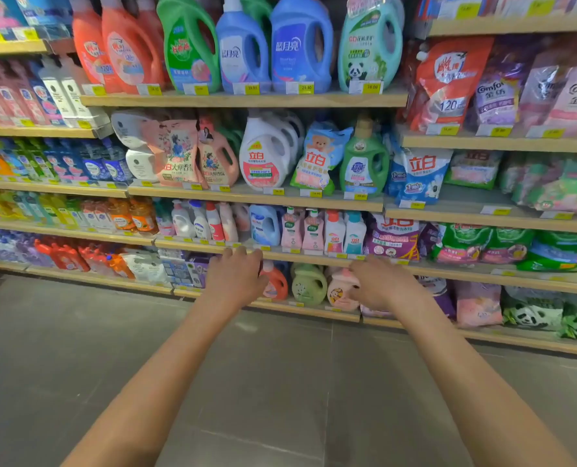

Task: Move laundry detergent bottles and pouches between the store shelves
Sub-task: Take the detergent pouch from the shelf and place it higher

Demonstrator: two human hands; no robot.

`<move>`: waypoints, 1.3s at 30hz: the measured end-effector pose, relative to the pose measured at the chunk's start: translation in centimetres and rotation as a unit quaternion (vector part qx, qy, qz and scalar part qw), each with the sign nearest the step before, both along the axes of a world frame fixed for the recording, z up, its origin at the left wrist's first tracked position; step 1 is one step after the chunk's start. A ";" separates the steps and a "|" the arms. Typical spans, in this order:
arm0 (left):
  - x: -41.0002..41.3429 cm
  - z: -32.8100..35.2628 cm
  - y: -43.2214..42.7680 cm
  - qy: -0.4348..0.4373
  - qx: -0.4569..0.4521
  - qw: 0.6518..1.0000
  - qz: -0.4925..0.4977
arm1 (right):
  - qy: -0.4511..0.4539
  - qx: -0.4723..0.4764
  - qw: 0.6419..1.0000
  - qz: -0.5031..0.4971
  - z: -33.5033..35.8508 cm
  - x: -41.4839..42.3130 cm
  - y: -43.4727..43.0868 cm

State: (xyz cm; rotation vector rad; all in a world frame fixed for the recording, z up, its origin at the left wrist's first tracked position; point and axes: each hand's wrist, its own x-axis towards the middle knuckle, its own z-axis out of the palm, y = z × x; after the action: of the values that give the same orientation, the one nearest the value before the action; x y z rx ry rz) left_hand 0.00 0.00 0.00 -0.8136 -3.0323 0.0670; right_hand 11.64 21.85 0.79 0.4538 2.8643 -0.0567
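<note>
My left hand [235, 278] reached toward the bottom shelf [270, 306], fingers loosely spread and holding nothing, its knuckles covering part of an orange bottle [275, 283]. My right hand [379, 281] was curled open against a pale pink bottle [339, 293]; I could not tell whether it gripped. A green bottle [309, 284] stood between them. Purple and pink pouches [477, 303] lay further right, and the shelf lip above [300, 257] crowded both wrists.
</note>
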 end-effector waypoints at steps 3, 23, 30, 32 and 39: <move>-2.6 0.1 2.3 0.003 0.022 1.000 0.000 | 0.008 -0.002 1.000 0.001 0.2 -2.8 2.3; -18.6 -2.9 12.0 -0.047 0.015 0.998 -0.038 | -0.037 0.007 0.999 -0.021 -4.4 -18.6 9.9; -29.0 -2.9 14.5 -0.068 0.055 0.995 -0.050 | -0.036 0.008 0.999 -0.034 -5.0 -28.4 12.2; -32.2 -3.3 15.2 -0.073 0.064 0.994 -0.058 | -0.023 0.010 0.999 -0.034 -5.3 -31.5 12.8; -40.7 -6.9 18.3 -0.141 0.104 0.981 -0.088 | 0.009 0.011 0.998 -0.068 -9.2 -38.5 14.1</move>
State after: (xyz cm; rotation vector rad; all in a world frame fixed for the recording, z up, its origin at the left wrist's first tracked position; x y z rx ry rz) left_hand -40.73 18.32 -6.85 -1.1552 -3.1257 -0.3919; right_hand -26.84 35.99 -8.37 0.6555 2.8500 -0.0542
